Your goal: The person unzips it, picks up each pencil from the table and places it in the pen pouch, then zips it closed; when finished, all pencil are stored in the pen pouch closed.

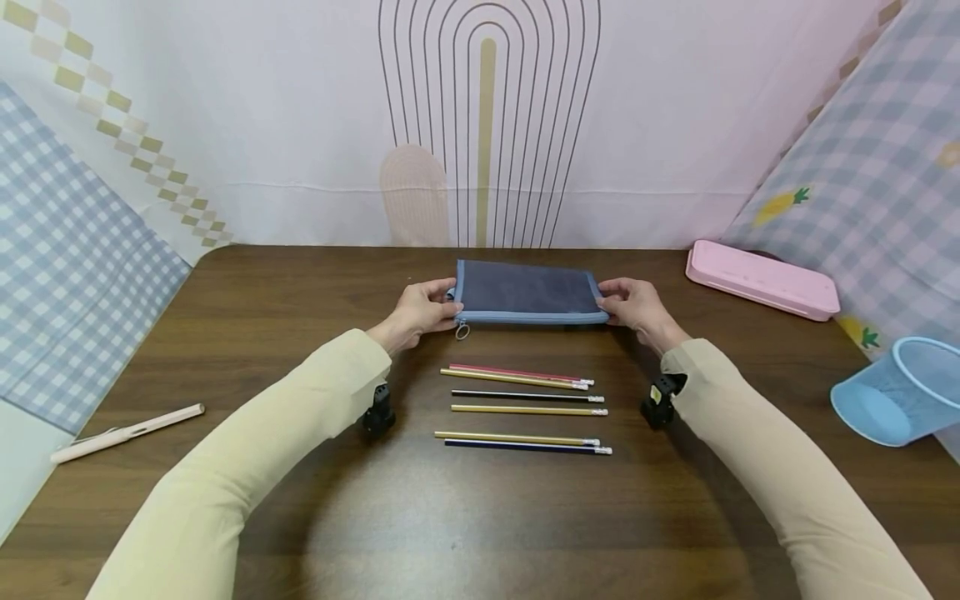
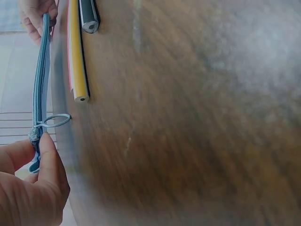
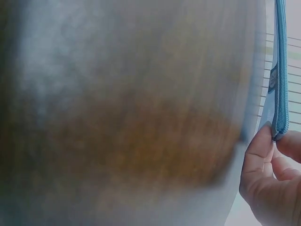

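A flat dark-blue zip pouch (image 1: 525, 288) with light-blue edging spans the space between both hands near the back of the table. My left hand (image 1: 422, 312) pinches its left end, close to the zipper's ring pull (image 1: 462, 331); in the left wrist view the thumb and fingers grip the zip end by the ring (image 2: 57, 120). The opposite end is pinched by my right hand (image 1: 636, 308), and the right wrist view has fingers on the zipper's corner (image 3: 281, 123). The zipper edge faces me. Whether the pouch touches the table cannot be told.
Several pencils lie sideways in front of the pouch, among them a red one (image 1: 517, 373), a black one (image 1: 525, 396) and a dark-blue one (image 1: 525, 447). A white pen (image 1: 131, 433) lies at left. A pink case (image 1: 761, 279) and a light-blue mesh cup (image 1: 873, 404) are at right.
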Motion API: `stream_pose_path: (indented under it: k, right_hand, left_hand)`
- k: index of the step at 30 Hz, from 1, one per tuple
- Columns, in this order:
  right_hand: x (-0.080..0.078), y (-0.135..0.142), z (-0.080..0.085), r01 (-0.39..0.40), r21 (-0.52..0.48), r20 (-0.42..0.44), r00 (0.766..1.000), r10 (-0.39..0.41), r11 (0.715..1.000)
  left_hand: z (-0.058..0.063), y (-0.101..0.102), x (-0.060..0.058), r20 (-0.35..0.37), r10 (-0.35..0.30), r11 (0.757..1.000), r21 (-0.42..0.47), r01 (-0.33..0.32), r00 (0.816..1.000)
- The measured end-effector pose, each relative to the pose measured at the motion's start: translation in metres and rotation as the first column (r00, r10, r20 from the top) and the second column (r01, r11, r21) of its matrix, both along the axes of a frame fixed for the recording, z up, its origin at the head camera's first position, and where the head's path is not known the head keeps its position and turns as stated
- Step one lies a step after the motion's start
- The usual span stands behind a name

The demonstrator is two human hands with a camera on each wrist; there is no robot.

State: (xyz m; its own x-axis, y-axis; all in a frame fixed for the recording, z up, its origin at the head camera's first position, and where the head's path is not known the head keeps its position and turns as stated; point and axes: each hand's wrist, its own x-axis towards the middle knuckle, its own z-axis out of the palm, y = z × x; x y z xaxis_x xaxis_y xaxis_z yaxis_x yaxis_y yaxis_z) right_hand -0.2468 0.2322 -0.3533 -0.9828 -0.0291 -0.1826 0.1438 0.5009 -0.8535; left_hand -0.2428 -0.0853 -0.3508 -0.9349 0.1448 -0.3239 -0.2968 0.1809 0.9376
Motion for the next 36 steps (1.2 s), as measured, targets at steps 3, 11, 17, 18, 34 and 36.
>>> stream_pose_path:
  k: [3, 11, 17, 18, 34, 36]
  right_hand:
    - [0.000, 0.000, -0.001, 0.005, -0.016, 0.005, 1.000, -0.005, 1.000]
    - [0.002, 0.002, -0.001, 0.021, -0.069, 0.018, 1.000, -0.020, 0.997]
    - [0.005, -0.001, 0.008, 0.119, -0.064, -0.225, 0.966, -0.131, 0.991]
    - [0.005, -0.004, 0.010, 0.129, -0.078, -0.253, 0.957, -0.145, 0.989]
    - [0.042, -0.109, 0.014, -0.206, -0.351, 0.109, 0.960, 0.258, 0.913]
    - [0.044, -0.116, 0.011, -0.235, -0.354, 0.145, 0.942, 0.302, 0.905]
  left_hand:
    - [-0.001, 0.000, 0.000, 0.010, 0.014, 1.000, 0.005, -0.014, 1.000]
    - [-0.003, 0.001, -0.001, 0.048, 0.049, 0.996, 0.075, -0.052, 0.998]
    - [-0.001, 0.004, -0.002, 0.055, 0.066, 0.991, 0.115, -0.072, 0.996]
    - [0.000, 0.004, -0.002, 0.057, 0.072, 0.990, 0.118, -0.078, 0.996]
    - [0.005, 0.021, 0.004, 0.085, 0.126, 0.967, 0.213, -0.142, 0.988]
    - [0.006, 0.023, 0.005, 0.088, 0.128, 0.966, 0.212, -0.144, 0.988]
